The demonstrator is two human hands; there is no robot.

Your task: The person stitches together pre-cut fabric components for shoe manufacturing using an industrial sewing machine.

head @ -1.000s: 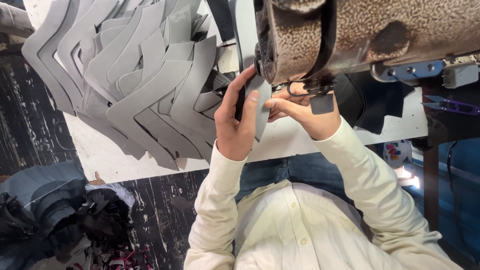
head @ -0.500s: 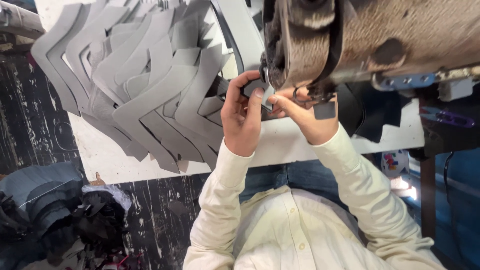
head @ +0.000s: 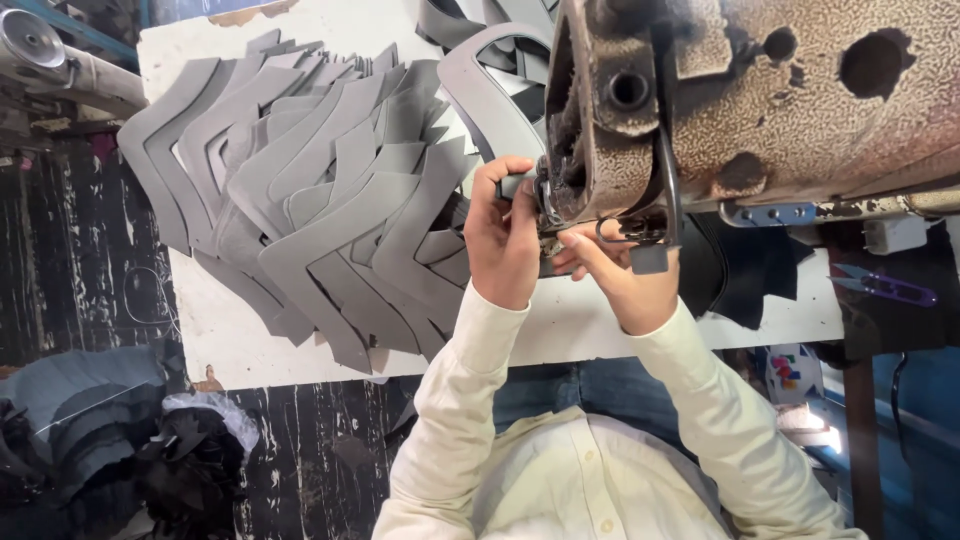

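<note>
Rusty sewing machine (head: 800, 100) at two o'clock on the white table (head: 560, 330). Grey cut pieces (head: 320, 210) fanned out at ten o'clock. Left hand (head: 503, 240) and right hand (head: 620, 280), fingers pinching one grey piece (head: 515, 183) under the needle, centre.

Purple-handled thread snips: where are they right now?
In the head view, the purple-handled thread snips lie at the far right, below the rusty sewing machine head, right of the person's right hand.

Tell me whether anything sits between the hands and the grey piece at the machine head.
Nothing visible does. The left hand and right hand are both already at the grey piece, under the worn machine head.
</note>
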